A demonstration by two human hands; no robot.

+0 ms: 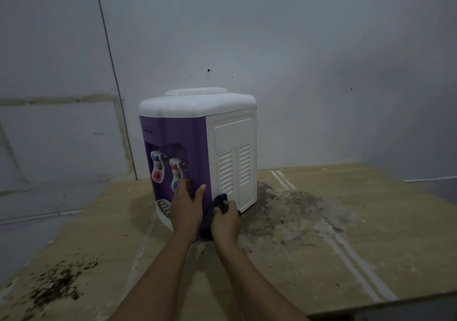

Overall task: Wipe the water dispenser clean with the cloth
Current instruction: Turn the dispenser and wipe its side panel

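Observation:
A tabletop water dispenser (197, 135) with a purple front, a white top and white vented side panels stands on a worn wooden table (333, 234). Two taps show on its front. My left hand (185, 204) rests flat against the lower purple front near the right tap, fingers spread, holding nothing. My right hand (226, 220) is closed around a dark blue cloth (215, 209), pressed to the dispenser's lower front corner next to the white side panel. Part of the cloth hangs below my hand.
Grey walls stand close behind and to the left of the dispenser. The table carries dark stains (291, 204) to the dispenser's right and crumbs (57, 286) at the near left. A white cable (430, 179) lies at the far right edge.

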